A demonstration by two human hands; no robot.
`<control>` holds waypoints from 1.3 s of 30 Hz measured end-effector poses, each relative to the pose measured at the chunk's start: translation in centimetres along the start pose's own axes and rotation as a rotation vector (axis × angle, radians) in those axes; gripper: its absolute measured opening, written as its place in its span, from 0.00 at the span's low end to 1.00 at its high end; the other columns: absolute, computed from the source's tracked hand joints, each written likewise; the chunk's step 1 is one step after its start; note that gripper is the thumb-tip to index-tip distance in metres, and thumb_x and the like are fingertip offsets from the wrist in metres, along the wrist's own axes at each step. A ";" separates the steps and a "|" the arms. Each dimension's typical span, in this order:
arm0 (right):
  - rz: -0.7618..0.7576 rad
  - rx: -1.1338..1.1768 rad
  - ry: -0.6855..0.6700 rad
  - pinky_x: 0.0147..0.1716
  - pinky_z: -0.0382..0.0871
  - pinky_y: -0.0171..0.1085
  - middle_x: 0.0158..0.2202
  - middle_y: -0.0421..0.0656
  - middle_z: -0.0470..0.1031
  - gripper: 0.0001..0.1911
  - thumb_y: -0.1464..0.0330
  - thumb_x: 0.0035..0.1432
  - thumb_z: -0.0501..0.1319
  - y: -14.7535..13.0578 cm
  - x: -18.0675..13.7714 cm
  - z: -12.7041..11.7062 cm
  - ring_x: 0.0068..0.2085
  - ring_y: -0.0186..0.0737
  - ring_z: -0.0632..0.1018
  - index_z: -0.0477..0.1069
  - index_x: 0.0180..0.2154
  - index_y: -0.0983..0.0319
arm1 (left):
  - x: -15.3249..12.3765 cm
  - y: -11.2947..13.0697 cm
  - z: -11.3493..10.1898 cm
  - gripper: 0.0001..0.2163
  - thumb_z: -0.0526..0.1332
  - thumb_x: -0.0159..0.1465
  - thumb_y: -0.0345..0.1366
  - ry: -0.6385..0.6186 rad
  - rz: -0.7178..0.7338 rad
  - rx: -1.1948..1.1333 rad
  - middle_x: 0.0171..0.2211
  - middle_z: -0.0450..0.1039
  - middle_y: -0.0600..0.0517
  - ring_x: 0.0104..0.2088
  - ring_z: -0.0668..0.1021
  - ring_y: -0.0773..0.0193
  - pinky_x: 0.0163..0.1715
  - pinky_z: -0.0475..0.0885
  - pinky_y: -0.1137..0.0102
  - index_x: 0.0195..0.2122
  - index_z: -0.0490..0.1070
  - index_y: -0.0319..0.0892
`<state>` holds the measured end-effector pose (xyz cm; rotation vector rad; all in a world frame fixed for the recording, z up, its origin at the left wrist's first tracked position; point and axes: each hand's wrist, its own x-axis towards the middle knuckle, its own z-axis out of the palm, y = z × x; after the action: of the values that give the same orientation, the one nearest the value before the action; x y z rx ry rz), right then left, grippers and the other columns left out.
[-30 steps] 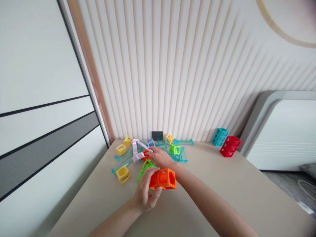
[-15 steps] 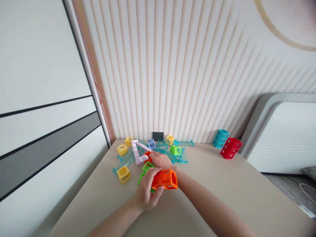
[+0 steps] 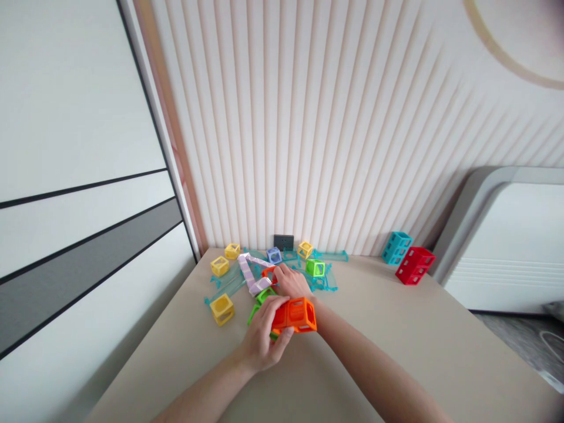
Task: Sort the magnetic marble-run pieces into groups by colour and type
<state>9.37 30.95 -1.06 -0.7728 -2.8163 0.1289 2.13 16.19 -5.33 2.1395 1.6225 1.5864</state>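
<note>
My left hand [image 3: 261,339] is wrapped around a joined pair of orange hollow block cubes [image 3: 301,315], held up near the front of the pile. Green hollow cubes [image 3: 265,295] show just behind that hand, partly covered by it. Farther back, my right hand [image 3: 291,281] has its fingers closed on another orange-red block [image 3: 268,272], mostly hidden by the fingers. Against that block lies a bent lilac-and-white strip [image 3: 247,274]. My right forearm passes behind the orange cubes in my left hand.
Clear teal track pieces [image 3: 233,283] spread under and around the pile. Yellow cubes [image 3: 222,309], a blue-violet cube [image 3: 274,255] and a green cube [image 3: 315,268] lie about. A teal block stack [image 3: 397,248] and a red block stack [image 3: 415,265] stand right. A black socket [image 3: 284,242] sits behind.
The right hand has shifted slightly right with the orange-red block, and the lilac strip's near end has moved right too. My left hand keeps its hold on the orange cubes.
</note>
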 end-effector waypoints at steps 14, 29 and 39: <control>0.003 0.027 0.042 0.41 0.67 0.38 0.44 0.47 0.75 0.06 0.66 0.65 0.60 0.9 -0.3 -0.2 0.40 0.45 0.78 0.72 0.42 0.60 | 0.8 -1.5 -0.4 0.19 0.57 0.68 0.39 0.053 -0.043 0.051 0.52 0.72 0.41 0.53 0.75 0.51 0.53 0.72 0.56 0.59 0.61 0.43; 0.099 0.168 0.059 0.39 0.68 0.37 0.45 0.46 0.73 0.10 0.64 0.67 0.58 1.3 -0.3 1.0 0.39 0.42 0.79 0.72 0.47 0.59 | 1.0 -1.8 0.0 0.18 0.56 0.69 0.39 0.049 -0.067 0.022 0.52 0.71 0.40 0.54 0.75 0.50 0.53 0.72 0.53 0.58 0.61 0.42; 0.172 0.422 0.192 0.35 0.65 0.34 0.36 0.43 0.74 0.11 0.63 0.69 0.55 2.4 0.2 1.5 0.35 0.40 0.77 0.73 0.38 0.60 | 0.9 -2.0 0.1 0.17 0.55 0.70 0.39 0.067 -0.118 0.052 0.53 0.70 0.39 0.54 0.75 0.51 0.52 0.73 0.53 0.58 0.60 0.42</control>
<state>10.04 33.08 -2.79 -0.8660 -2.4165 0.6181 0.75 17.81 -5.85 1.9933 1.7918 1.6146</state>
